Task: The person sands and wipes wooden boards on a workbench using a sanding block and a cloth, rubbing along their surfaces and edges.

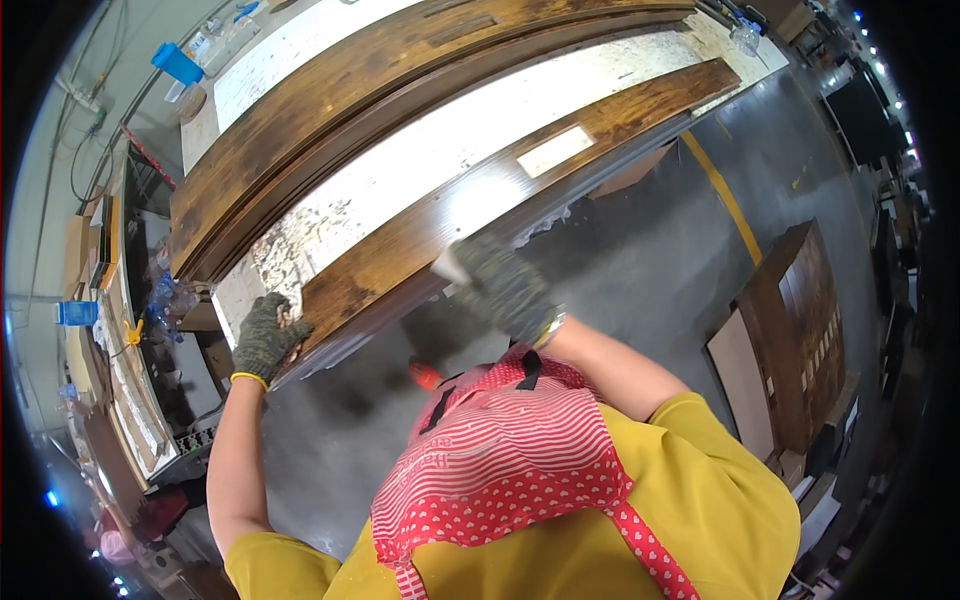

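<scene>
A long brown wood-grain board with a rectangular cutout lies along the near edge of a white worktable. My left hand, in a camouflage-patterned knit glove with a yellow cuff, is closed round the board's left end. Close to the board's near edge, left of the cutout, is my right hand in a matching glove, smeared by motion. Its fingers are closed on a small whitish piece, maybe a pad or folded sheet; blur hides its exact kind.
Stacked brown boards lie along the far side of the worktable. A blue-topped bottle stands at the back left, a clear plastic bottle at the far right. More brown panels stand on the floor to the right.
</scene>
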The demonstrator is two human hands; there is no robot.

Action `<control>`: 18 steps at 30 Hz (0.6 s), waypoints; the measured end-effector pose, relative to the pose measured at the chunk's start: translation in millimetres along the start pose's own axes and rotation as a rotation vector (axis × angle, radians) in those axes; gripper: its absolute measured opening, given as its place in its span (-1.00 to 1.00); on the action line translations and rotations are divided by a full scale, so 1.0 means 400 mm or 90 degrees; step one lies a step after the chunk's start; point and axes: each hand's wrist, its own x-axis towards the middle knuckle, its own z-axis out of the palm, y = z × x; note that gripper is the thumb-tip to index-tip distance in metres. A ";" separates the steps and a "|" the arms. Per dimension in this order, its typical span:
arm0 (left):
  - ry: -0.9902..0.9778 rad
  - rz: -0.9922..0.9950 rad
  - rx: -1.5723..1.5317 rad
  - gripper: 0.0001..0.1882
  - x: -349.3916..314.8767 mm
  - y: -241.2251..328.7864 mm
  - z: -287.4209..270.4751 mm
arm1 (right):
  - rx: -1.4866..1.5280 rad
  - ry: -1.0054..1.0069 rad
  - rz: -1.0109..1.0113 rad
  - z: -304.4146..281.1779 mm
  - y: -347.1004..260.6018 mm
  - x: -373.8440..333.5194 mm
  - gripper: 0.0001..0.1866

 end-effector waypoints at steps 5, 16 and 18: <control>-0.013 0.056 0.010 -0.46 0.005 0.015 -0.015 | -0.098 0.102 0.244 -0.103 0.100 0.032 -0.60; -0.012 0.227 -0.113 -0.58 0.016 -0.116 -0.022 | 0.056 -0.048 0.128 0.184 -0.300 0.037 -0.55; -0.003 0.203 -0.003 -0.61 0.021 -0.142 -0.077 | -0.044 0.034 0.269 0.159 -0.212 0.013 -0.56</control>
